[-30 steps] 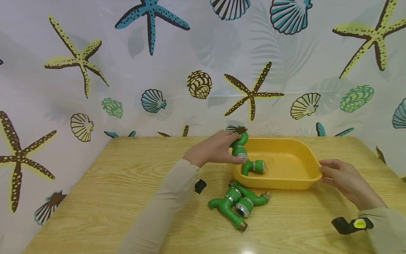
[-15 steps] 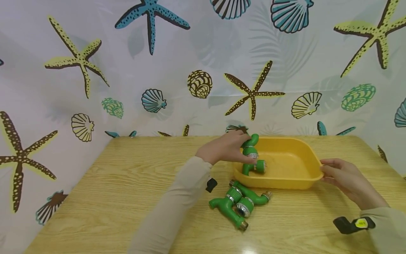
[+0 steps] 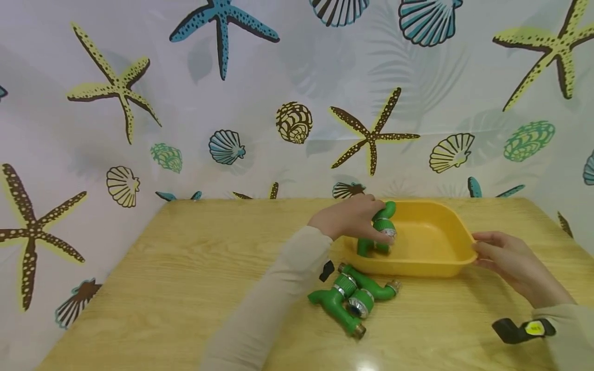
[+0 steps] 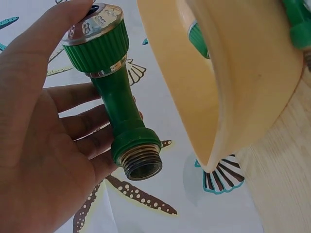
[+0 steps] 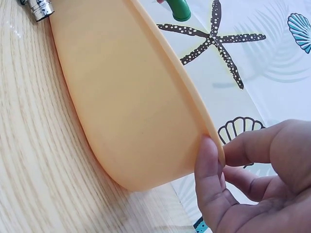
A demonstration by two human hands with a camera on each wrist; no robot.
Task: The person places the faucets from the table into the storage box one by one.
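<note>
The left hand (image 3: 345, 219) curls its fingers round a glossy green plastic tap fitting with a ribbed collar and brass-threaded end (image 4: 114, 104), holding it over the left part of the smooth, rounded yellow plastic basin (image 3: 431, 265). The right hand (image 3: 508, 265) pinches the basin's thin right rim between thumb and fingers. Two more green plastic tap fittings with chrome rings (image 3: 355, 301) lie crossed on the wood-grain table (image 3: 185, 288), just in front of the basin
</note>
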